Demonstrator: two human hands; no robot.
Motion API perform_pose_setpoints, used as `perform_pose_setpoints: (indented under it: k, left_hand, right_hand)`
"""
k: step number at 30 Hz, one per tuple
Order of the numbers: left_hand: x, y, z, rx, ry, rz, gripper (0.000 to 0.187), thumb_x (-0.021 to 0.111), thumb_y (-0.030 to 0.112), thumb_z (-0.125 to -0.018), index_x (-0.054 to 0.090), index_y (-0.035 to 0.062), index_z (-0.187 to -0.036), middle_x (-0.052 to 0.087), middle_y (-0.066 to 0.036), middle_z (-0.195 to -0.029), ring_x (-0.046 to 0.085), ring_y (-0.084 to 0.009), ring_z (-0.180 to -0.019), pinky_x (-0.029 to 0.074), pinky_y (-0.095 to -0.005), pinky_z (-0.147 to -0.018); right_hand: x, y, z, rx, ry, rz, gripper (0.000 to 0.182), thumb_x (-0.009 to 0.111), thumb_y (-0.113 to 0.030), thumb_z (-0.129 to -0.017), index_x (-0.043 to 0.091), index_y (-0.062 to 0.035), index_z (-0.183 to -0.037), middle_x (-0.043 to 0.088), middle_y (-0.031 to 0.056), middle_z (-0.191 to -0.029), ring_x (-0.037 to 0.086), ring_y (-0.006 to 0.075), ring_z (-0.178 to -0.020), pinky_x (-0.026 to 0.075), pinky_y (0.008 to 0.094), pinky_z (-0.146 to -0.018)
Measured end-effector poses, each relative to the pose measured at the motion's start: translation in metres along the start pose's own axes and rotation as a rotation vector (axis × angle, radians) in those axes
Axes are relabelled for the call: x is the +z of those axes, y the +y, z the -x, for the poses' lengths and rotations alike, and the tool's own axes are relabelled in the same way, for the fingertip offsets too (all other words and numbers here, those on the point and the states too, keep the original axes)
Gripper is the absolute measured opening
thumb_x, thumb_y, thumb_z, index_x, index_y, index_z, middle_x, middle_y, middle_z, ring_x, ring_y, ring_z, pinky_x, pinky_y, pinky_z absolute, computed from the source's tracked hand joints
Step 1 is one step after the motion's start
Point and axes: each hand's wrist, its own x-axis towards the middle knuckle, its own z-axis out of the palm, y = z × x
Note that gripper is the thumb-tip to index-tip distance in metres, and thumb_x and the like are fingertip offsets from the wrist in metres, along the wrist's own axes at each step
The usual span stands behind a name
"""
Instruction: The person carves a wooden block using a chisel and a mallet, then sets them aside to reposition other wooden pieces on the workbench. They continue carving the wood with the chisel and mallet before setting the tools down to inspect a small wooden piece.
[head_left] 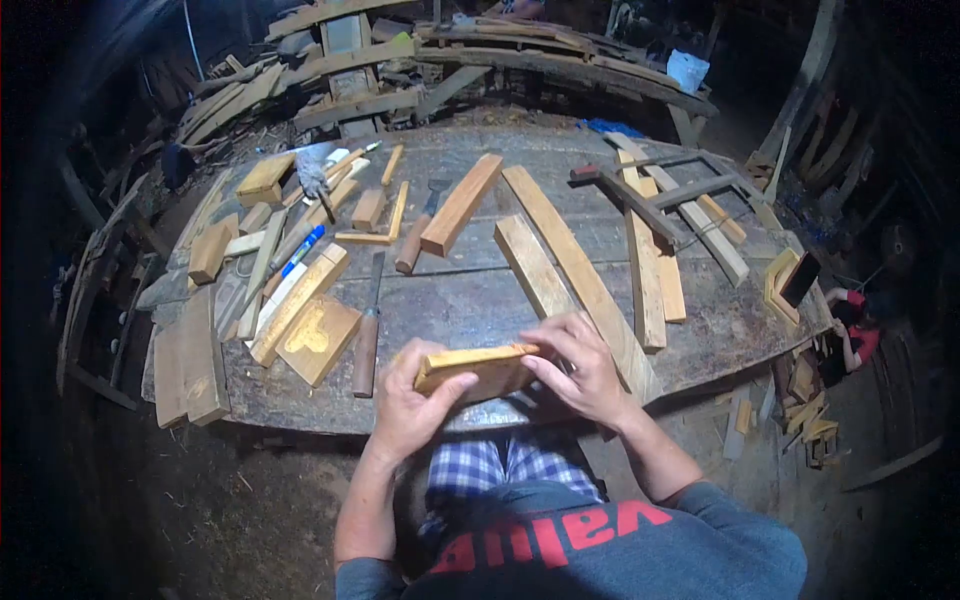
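Both hands, left & right, clamp small flat tan wood block endwise, steadied at worn grey workbench edge; brown-handled chisel just left.

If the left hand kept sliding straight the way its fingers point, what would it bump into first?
Probably the right hand, which grips the other end of the same small wooden block that the left hand holds. Depth is hard to judge, so this is a best guess.
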Motion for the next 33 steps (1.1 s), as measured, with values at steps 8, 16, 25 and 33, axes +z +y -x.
perform_pose_setpoints:
  k: [8, 16, 25, 33]
  left_hand:
    - [-0.001, 0.026, -0.011, 0.149, -0.121, -0.078, 0.026, 0.083, 0.016, -0.078, 0.064, 0.0039, -0.092, 0.066, -0.011, -0.084, 0.067, -0.0296, -0.077, 0.052, -0.0383, -0.067]
    - [0.003, 0.041, -0.017, 0.243, -0.182, -0.216, 0.029, 0.083, 0.021, -0.076, 0.065, 0.0043, -0.092, 0.062, -0.012, -0.081, 0.064, -0.0339, -0.077, 0.052, -0.0432, -0.069]
    - [0.010, 0.047, -0.018, 0.325, -0.275, -0.248, 0.027, 0.079, 0.022, -0.078, 0.065, 0.0081, -0.095, 0.061, -0.009, -0.084, 0.062, -0.0305, -0.081, 0.050, -0.0412, -0.071]
    - [0.019, 0.057, -0.017, 0.357, -0.368, -0.337, 0.027, 0.074, 0.016, -0.074, 0.065, 0.0109, -0.099, 0.058, -0.008, -0.088, 0.061, -0.0294, -0.084, 0.049, -0.0409, -0.073]
  right_hand:
    - [-0.007, 0.012, 0.011, 0.180, 0.016, -0.396, 0.012, 0.072, -0.009, -0.088, 0.073, -0.0011, -0.098, 0.067, 0.0105, -0.093, 0.064, 0.0208, -0.087, 0.050, 0.0324, -0.077]
    - [-0.022, 0.007, 0.019, 0.210, -0.049, -0.390, 0.013, 0.073, -0.009, -0.088, 0.074, -0.0018, -0.099, 0.066, 0.0091, -0.093, 0.062, 0.0199, -0.089, 0.048, 0.0307, -0.077]
    - [-0.032, 0.006, 0.024, 0.245, -0.056, -0.462, 0.012, 0.075, -0.012, -0.086, 0.073, -0.0014, -0.091, 0.065, 0.0075, -0.087, 0.062, 0.0163, -0.085, 0.047, 0.0290, -0.072]
    - [-0.046, 0.006, 0.029, 0.233, -0.114, -0.389, 0.013, 0.074, -0.012, -0.086, 0.071, 0.0001, -0.086, 0.065, 0.0088, -0.080, 0.062, 0.0184, -0.074, 0.047, 0.0307, -0.066]
